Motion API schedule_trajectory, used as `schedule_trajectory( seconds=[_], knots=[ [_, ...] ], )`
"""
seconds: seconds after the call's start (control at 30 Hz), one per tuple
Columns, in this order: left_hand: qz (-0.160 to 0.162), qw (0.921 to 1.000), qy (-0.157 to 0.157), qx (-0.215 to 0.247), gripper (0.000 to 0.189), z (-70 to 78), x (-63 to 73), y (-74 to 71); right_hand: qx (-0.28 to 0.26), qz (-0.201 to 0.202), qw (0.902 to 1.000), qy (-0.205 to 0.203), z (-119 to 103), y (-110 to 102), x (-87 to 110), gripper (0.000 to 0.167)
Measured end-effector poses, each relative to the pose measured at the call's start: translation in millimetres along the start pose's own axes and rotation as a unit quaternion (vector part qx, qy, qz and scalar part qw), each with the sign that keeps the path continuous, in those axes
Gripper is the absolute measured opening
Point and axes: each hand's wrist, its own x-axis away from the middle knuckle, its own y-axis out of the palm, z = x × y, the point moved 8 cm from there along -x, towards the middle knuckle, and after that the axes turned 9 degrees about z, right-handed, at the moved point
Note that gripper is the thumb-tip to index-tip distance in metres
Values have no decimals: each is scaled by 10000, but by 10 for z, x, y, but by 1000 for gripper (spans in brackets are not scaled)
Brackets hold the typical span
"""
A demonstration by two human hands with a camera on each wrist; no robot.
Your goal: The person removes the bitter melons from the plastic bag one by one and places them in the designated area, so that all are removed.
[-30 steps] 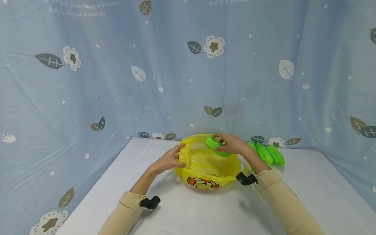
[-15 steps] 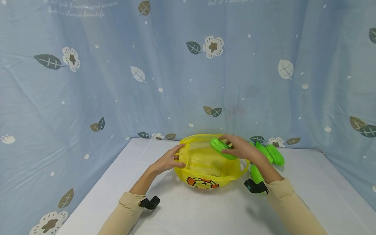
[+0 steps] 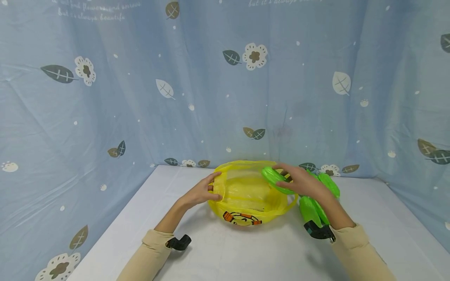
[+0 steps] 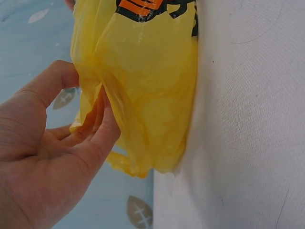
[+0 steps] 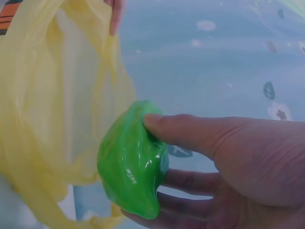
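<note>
A thin yellow plastic bag (image 3: 246,203) with an orange and black cartoon print stands on the white table, its mouth spread wide. My left hand (image 3: 201,192) grips its left rim; in the left wrist view, the thumb is on one side of the film and fingers reach through a fold. Between the thumb and fingers of my right hand (image 3: 299,180) is a glossy green, elongated lumpy object (image 5: 133,160), held over the bag's right rim. Its exact kind cannot be told. Several similar green objects (image 3: 309,210) lie right of the bag, partly hidden by the right forearm.
Behind the white table (image 3: 225,253) hangs a blue curtain (image 3: 211,97) printed with leaves and flowers. A bag handle loop (image 3: 293,201) sticks out on the right. Black wrist cameras sit on the left wrist (image 3: 179,242) and right wrist (image 3: 318,230).
My right hand has moved right with the green object, from over the bag's mouth to its right rim. The left hand has stayed in place on the bag.
</note>
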Motion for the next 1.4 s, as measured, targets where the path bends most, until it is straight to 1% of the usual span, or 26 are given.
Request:
schedule_trajectory(
  seconds=[0.17,0.27,0.37,0.47,0.67,0.87,0.97,1.1,1.4],
  knots=[
    [42,10000,-79,17,95,-8,2,1,-35,135,9999,-22,54,-74,117,55],
    [51,10000,-67,3,95,-11,-2,0,-57,243,9997,-64,93,-114,179,54],
    [65,10000,-73,-19,95,-14,-5,1,-80,296,9995,6,148,-145,238,55],
    [86,9999,-75,-29,94,-19,-5,-2,-99,260,9996,105,209,-163,284,56],
    [132,9998,-130,-37,93,-28,-2,-4,25,240,9994,234,332,-218,372,58],
    [128,9999,-84,-31,93,-25,-2,-2,-81,199,9989,421,428,-288,471,60],
    [121,9999,-70,-34,93,-19,-1,2,-58,223,9987,447,471,-319,515,60],
    [106,9999,-70,-19,93,-14,0,9,82,287,9985,459,550,-353,570,59],
    [85,9999,-115,-30,94,-16,10,11,201,226,9966,766,749,-388,686,62]
  ],
)
